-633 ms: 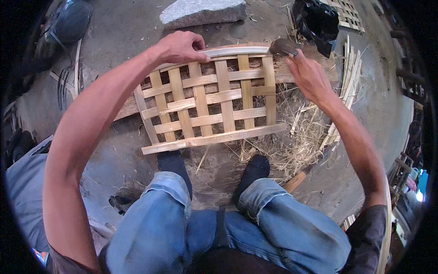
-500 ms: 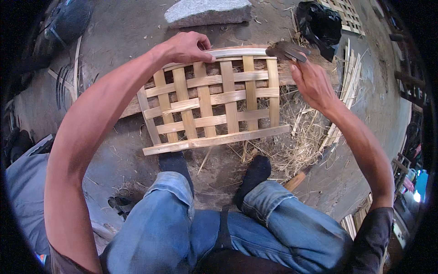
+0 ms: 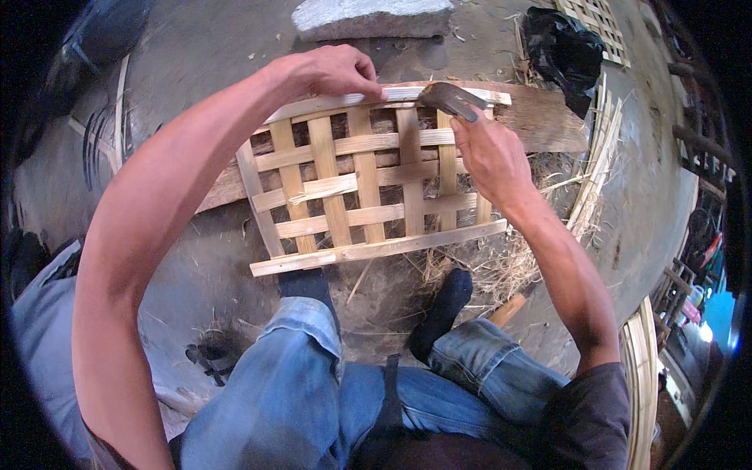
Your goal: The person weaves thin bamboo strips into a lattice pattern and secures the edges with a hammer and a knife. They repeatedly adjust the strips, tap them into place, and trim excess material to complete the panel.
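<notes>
A woven panel of pale bamboo slats (image 3: 364, 180) lies in front of my feet, framed by flat strips. My left hand (image 3: 341, 72) is at its far edge, thumb and fingers pinched together against the top strip (image 3: 493, 97). Anything small between those fingertips is hidden. In my right hand (image 3: 493, 157) is a claw hammer (image 3: 450, 99), gripped close under its head. The dark metal head rests over or just above the top strip, a little right of my left fingertips. My right hand covers part of the panel's right side.
A wooden board (image 3: 548, 117) lies beneath the panel's far edge. Beyond it sits a grey stone block (image 3: 372, 21). To the right are a black plastic bag (image 3: 560, 55), long bamboo strips (image 3: 591, 176) and straw-like shavings (image 3: 509, 262). Another woven panel (image 3: 595, 27) lies at far right.
The hammer and my right hand have moved left along the top strip, uncovering its right end. My left hand stays pinched at the far edge. The whole view has shifted slightly.
</notes>
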Tool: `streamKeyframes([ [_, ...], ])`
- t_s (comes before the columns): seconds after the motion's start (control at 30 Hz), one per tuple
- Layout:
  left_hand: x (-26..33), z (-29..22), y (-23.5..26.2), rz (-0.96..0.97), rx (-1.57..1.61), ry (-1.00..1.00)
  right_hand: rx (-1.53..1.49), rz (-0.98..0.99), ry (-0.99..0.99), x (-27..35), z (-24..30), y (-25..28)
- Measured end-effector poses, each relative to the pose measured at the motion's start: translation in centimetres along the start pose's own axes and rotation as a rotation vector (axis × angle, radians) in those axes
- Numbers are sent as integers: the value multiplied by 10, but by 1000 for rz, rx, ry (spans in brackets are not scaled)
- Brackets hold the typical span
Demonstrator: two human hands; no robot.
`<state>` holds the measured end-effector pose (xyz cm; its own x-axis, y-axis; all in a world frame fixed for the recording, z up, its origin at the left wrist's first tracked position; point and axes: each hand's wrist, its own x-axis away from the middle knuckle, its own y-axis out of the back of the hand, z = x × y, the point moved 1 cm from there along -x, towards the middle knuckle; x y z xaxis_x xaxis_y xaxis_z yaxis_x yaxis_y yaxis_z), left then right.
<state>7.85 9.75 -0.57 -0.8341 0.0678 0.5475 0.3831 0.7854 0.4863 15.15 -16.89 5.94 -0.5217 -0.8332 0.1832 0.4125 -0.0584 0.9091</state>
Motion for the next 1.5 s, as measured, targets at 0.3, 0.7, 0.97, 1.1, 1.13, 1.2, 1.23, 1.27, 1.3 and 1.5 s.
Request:
streamKeyframes([
  [0.3,2,-6,-1,-45,-32,51,-63,-16,-107,-5,14,-3],
  [0.7,15,-2,1,-64,-31,76,25,1,-98,-7,21,6],
  [0.97,10,1,-8,-162,-81,129,98,-15,-58,-12,24,15],
  [1.1,10,6,-11,-187,-84,148,67,15,44,-17,41,28],
  [1.13,10,7,-10,-184,-85,139,98,44,56,-21,39,28],
  [1.2,13,3,-8,-171,-80,151,144,68,76,-24,41,34],
  [1.23,15,1,-8,-163,-78,158,155,64,86,-25,43,38],
  [1.27,16,0,-8,-176,-73,151,165,61,97,-25,44,40],
  [1.3,17,-1,-8,-188,-69,143,133,33,168,-22,41,39],
  [1.5,17,-7,-5,-149,-109,210,302,238,19,-30,36,32],
])
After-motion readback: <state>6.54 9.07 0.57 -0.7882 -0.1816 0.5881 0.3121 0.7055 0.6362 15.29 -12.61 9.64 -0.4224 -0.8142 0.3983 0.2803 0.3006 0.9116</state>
